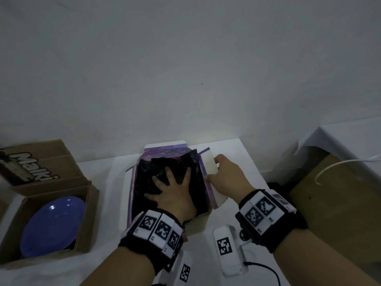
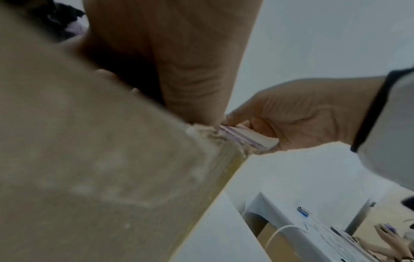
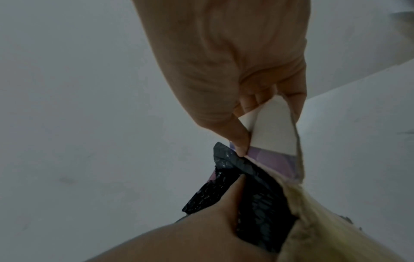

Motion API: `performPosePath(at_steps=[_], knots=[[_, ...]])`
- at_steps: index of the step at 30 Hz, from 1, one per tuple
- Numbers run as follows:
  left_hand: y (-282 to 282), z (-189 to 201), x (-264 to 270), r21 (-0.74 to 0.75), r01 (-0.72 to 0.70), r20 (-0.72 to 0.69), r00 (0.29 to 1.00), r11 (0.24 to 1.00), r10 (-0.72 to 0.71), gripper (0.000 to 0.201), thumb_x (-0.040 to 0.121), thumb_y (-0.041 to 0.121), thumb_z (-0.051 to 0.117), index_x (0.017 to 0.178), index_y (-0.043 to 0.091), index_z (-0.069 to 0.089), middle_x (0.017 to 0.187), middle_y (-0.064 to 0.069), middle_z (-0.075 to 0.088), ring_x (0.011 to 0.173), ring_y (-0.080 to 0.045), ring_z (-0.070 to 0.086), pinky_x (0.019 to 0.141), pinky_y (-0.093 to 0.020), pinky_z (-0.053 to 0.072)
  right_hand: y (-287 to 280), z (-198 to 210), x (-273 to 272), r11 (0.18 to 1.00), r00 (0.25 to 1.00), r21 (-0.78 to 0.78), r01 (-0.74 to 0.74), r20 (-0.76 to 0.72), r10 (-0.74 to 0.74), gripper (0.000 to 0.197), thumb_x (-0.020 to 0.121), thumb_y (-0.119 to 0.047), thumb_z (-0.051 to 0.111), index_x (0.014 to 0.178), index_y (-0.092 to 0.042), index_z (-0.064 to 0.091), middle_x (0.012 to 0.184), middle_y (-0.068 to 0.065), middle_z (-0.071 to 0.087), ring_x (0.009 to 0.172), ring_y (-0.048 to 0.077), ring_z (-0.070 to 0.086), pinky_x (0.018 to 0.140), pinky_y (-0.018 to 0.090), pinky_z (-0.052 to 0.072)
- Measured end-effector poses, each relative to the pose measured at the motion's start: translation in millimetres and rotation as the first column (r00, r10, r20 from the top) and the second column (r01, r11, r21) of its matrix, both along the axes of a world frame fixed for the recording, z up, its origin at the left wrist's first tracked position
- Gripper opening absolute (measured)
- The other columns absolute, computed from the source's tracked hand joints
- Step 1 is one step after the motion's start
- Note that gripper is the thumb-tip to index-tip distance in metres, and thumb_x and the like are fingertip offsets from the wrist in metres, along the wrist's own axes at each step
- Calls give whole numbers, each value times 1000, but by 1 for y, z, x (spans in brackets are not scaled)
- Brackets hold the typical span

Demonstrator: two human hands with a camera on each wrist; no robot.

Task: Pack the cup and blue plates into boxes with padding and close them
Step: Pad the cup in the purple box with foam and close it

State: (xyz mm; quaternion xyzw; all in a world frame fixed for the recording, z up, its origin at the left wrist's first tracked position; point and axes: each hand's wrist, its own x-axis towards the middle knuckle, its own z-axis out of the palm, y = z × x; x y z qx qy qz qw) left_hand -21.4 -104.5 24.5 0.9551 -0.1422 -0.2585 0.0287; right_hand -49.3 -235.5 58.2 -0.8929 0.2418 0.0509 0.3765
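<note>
A purple box [image 1: 131, 193] stands open at the middle of the white table, filled with crumpled black padding [image 1: 150, 170]. My left hand [image 1: 171, 188] lies flat on the padding with fingers spread and presses it down. My right hand [image 1: 224, 174] pinches the box's white right flap [image 1: 210, 164] between thumb and fingers; the right wrist view shows that flap [image 3: 273, 127] above the padding [image 3: 257, 186]. A blue plate [image 1: 51, 226] lies inside an open brown cardboard box [image 1: 84, 223] at the left. The cup is hidden.
Two white tagged devices [image 1: 226, 248] [image 1: 183, 269] and a black cable [image 1: 268, 269] lie near the table's front edge. A second cloth-covered table [image 1: 340, 141] stands to the right, across a gap with a white cord [image 1: 334, 168]. A wall rises right behind the boxes.
</note>
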Motion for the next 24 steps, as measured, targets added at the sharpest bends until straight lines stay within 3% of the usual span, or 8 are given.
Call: performPosePath(at_steps=[3,5,7,10,13,18,21,24], knots=[[2,-2,-2,47,29,130,991,998,-35,97,73,64,61,144,35,1,152,-15,2,137,-49,9,102,-70,24,1,0,0,999,1000,-31,-17,-16,16,31,85,-22,61,110,-14,45,90,3,56,82,24,55,65,30,41],[6,1,0,109,138,360,917,984,-169,90,66,72,58,132,25,19,137,-11,24,124,-36,30,97,-56,32,-1,-1,0,999,1000,-26,-19,-25,19,32,85,-22,61,110,-14,44,93,4,58,84,24,56,68,31,44],[8,0,5,101,279,470,832,955,-293,90,64,72,56,132,22,22,134,-6,28,120,-29,33,95,-49,32,0,0,0,999,999,-27,-24,-26,23,33,85,-23,61,112,-14,43,98,7,60,86,26,57,70,32,46],[7,-5,12,4,332,378,873,943,-309,101,64,68,61,141,29,9,144,2,20,125,-26,30,95,-59,37,1,-1,0,999,999,-27,-46,-16,46,33,86,-21,60,113,-13,41,101,9,60,86,27,57,72,33,47],[6,-8,19,-36,280,187,945,959,-268,104,65,67,65,143,37,3,146,6,21,130,-29,25,97,-72,29,0,-1,-1,998,998,-6,-64,-19,64,33,87,-20,59,112,-13,40,102,9,60,84,26,56,71,33,47],[-6,1,31,63,231,8,973,971,-232,100,62,58,74,142,38,16,146,-2,21,135,-35,14,96,-74,28,-3,-1,1,997,997,34,-68,-42,69,33,88,-20,59,113,-14,39,105,10,60,92,28,59,78,36,50],[-8,4,30,62,209,-18,978,976,-209,102,62,58,74,143,38,15,147,-4,19,137,-34,12,99,-76,20,-4,0,1,997,996,18,-72,-51,73,34,88,-23,59,114,-13,39,108,10,60,94,28,58,80,37,50],[0,4,19,16,192,70,979,981,-193,102,65,64,67,145,35,11,149,-2,19,138,-30,14,104,-72,17,-5,1,2,997,994,-24,-78,-78,76,39,87,-27,61,116,-12,40,111,10,59,95,27,57,81,36,50]])
